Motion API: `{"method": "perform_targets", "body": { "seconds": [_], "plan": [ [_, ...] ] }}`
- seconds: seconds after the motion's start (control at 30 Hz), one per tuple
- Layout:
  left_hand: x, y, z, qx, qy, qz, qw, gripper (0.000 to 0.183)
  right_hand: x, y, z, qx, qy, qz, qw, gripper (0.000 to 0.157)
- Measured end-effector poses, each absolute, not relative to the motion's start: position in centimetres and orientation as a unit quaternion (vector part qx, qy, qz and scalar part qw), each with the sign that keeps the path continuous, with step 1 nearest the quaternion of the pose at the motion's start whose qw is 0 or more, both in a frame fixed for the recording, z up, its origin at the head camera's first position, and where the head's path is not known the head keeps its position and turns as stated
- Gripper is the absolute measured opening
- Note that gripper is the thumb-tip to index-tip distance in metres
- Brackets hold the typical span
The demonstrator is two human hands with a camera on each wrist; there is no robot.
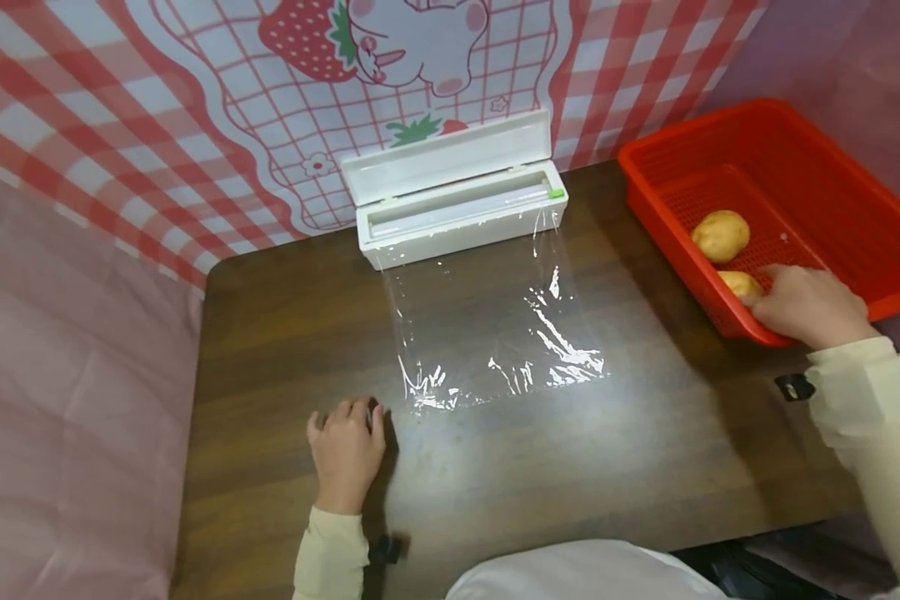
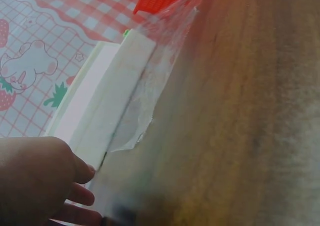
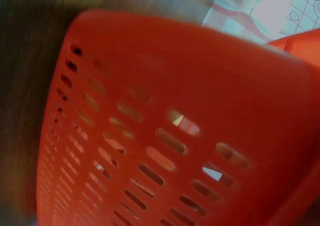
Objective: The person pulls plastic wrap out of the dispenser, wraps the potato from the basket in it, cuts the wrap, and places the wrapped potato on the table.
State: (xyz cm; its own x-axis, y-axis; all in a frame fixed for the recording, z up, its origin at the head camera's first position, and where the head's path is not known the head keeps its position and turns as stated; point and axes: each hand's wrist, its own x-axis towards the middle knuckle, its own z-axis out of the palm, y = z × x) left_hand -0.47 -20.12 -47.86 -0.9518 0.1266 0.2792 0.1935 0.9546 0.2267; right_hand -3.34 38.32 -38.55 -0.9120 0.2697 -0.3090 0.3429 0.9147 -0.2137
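Presently, one yellow potato (image 1: 737, 282) inside the basket (image 1: 671, 232) is partly hidden by the right hand (image 1: 810, 303), grip indiscernible; outside, the left hand (image 1: 347, 450) lies relaxed.

A right hand (image 1: 810, 307) gripped a yellow-brown potato (image 1: 739, 283), partly hidden, in a red perforated basket (image 1: 690, 254) at the frame's right; another potato (image 1: 721, 236) lay just above it. At centre, clear plastic film (image 1: 487, 325), crinkled along its lower edge, spread from an open white box (image 1: 468, 240) toward a left hand (image 1: 347, 454) at lower left.
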Motion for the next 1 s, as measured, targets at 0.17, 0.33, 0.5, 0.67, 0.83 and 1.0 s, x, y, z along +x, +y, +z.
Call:
{"method": "perform_targets", "body": {
  "seconds": [0.17,0.33,0.5,0.67,0.83,1.0],
  "plan": [
    [-0.6,-20.0,-47.8,-0.096,-0.977,-0.123,0.143,0.026,-3.4,38.7,-38.8,0.153,0.967,-0.127,0.162,0.049],
    [-0.6,-19.8,-47.7,-0.096,-0.979,-0.117,0.140,0.027,-3.5,38.8,-38.8,0.139,0.966,-0.133,0.174,0.046],
    [-0.5,-19.8,-47.8,-0.088,-0.980,-0.114,0.139,0.028,-3.7,38.8,-38.6,0.142,0.969,-0.133,0.154,0.053],
    [-0.2,-19.8,-47.8,-0.080,-0.981,-0.111,0.139,0.029,-3.9,38.4,-38.2,0.146,0.970,-0.130,0.142,0.068],
    [-0.1,-19.7,-47.9,-0.074,-0.982,-0.105,0.135,0.029,-3.9,38.0,-37.6,0.159,0.972,-0.132,0.111,0.078],
    [-0.3,-19.4,-48.1,-0.078,-0.982,-0.104,0.135,0.029,-3.4,37.9,-37.0,0.196,0.966,-0.148,0.085,0.085]
  ]
}}
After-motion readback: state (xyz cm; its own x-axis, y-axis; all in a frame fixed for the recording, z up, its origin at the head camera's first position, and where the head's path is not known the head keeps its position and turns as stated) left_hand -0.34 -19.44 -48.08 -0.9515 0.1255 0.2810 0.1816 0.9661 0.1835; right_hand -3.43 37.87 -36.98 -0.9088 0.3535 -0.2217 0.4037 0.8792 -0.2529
